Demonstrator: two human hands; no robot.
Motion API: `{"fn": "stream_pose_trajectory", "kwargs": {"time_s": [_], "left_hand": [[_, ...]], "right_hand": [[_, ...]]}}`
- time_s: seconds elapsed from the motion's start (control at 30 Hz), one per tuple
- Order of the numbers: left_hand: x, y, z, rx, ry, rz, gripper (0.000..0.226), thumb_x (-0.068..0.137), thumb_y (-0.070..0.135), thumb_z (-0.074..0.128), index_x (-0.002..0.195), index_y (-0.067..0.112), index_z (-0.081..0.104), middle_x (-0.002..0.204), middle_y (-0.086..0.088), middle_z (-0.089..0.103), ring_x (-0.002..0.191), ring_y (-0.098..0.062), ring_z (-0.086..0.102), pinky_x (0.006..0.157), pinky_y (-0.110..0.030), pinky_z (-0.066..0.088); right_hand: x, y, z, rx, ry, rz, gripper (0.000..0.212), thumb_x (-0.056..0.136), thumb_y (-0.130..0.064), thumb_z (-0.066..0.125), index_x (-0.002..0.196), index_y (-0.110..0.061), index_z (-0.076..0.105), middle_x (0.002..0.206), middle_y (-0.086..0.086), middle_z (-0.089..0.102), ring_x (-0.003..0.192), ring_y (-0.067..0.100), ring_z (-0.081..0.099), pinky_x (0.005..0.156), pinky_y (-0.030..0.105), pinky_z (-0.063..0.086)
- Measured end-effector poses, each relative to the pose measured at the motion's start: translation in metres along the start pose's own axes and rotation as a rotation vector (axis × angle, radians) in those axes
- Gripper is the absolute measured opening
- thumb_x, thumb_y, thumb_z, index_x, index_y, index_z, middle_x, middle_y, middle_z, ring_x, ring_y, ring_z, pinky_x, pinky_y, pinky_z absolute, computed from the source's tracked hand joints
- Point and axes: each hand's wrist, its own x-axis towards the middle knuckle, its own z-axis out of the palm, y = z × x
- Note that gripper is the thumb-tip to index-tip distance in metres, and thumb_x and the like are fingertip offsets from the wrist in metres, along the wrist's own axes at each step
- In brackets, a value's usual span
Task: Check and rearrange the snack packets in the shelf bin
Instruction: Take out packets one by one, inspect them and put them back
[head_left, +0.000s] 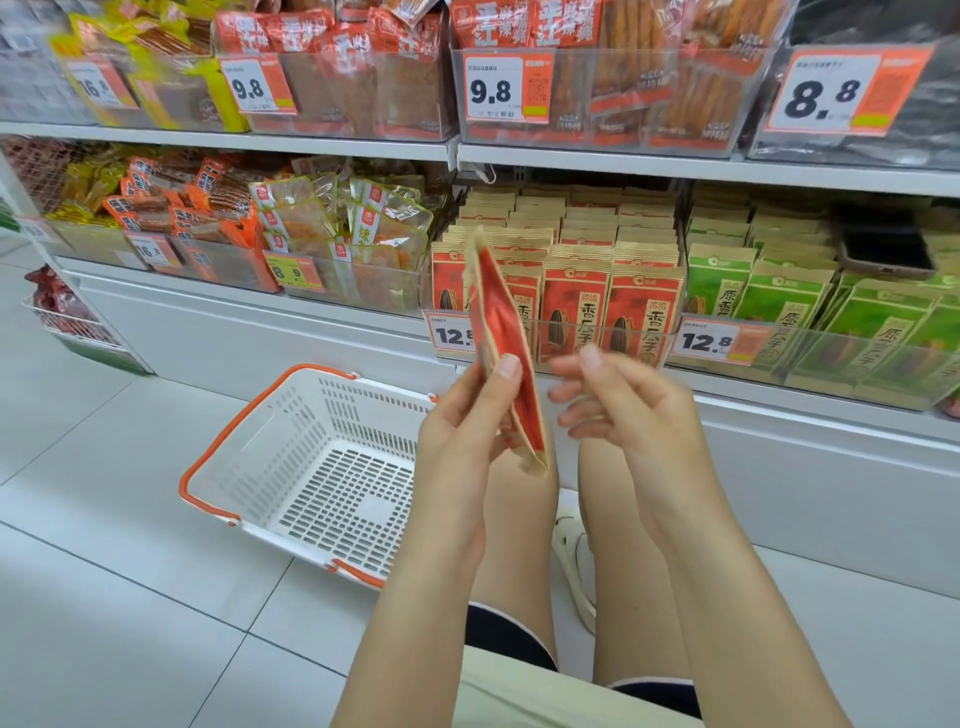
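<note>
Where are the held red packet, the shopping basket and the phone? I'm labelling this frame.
red packet (503, 332): head view, middle of its red face.
shopping basket (270, 441): head view, left perforated wall.
phone (888, 249): head view, dark screen, lying on the green packets.

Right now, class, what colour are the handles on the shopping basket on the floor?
Orange, on a white basket; the head view, the only one, shows the handles best.

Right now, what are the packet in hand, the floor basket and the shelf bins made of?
Packet: looks like matte kraft paper, tan edges, red print.
Basket: apparently rigid white plastic, slotted walls, orange handles.
Bins: clear glossy plastic, probably acrylic; packets show through.
</note>
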Motion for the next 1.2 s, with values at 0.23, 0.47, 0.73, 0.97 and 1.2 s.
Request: {"fn": "stream_pose_trajectory", "kwargs": {"time_s": [0.23,0.47,0.73,0.97,1.2], "left_hand": [[0.003,-0.008,0.001,-0.114,0.119,0.000,0.044,0.077,0.044,0.064,0.103,0.009,0.066,0.083,-0.007,0.063,0.077,-0.014,0.062,0.069,-0.022,0.053],[0.006,-0.012,0.001,-0.144,0.153,0.002,0.044,0.075,0.043,0.066,0.102,0.008,0.065,0.083,-0.005,0.063,0.080,-0.014,0.061,0.072,-0.023,0.054],[0.006,-0.017,0.003,-0.149,0.144,-0.026,0.039,0.079,0.043,0.063,0.098,0.009,0.066,0.077,-0.001,0.066,0.075,-0.011,0.064,0.068,-0.021,0.055],[0.006,-0.021,0.002,-0.145,0.146,-0.007,0.040,0.078,0.045,0.062,0.099,0.011,0.066,0.081,-0.001,0.068,0.080,-0.012,0.065,0.071,-0.021,0.055],[0.005,-0.019,-0.001,-0.139,0.108,-0.024,0.031,0.084,0.044,0.059,0.078,0.015,0.068,0.077,-0.003,0.064,0.077,-0.014,0.062,0.074,-0.026,0.052]], "right_hand": [[-0.014,0.010,0.000,-0.032,-0.207,-0.020,0.018,0.077,-0.016,0.065,0.080,0.001,0.068,0.060,-0.017,0.065,0.057,-0.005,0.058,0.061,0.008,0.045],[-0.010,0.016,-0.002,-0.109,-0.162,-0.060,0.012,0.084,0.001,0.064,0.083,0.011,0.071,0.049,-0.020,0.059,0.054,-0.014,0.050,0.058,0.002,0.039],[-0.004,0.026,-0.006,-0.085,-0.114,-0.013,0.015,0.085,-0.011,0.065,0.075,-0.005,0.075,0.066,0.005,0.071,0.059,0.004,0.058,0.062,0.013,0.047],[-0.003,0.031,-0.004,-0.067,-0.126,0.005,0.021,0.075,-0.031,0.064,0.072,-0.012,0.074,0.069,0.010,0.071,0.060,0.007,0.059,0.064,0.017,0.049],[-0.006,0.028,-0.003,-0.039,-0.161,0.014,0.022,0.076,-0.028,0.065,0.076,-0.007,0.073,0.068,-0.003,0.071,0.066,0.001,0.062,0.067,0.011,0.047]]}}
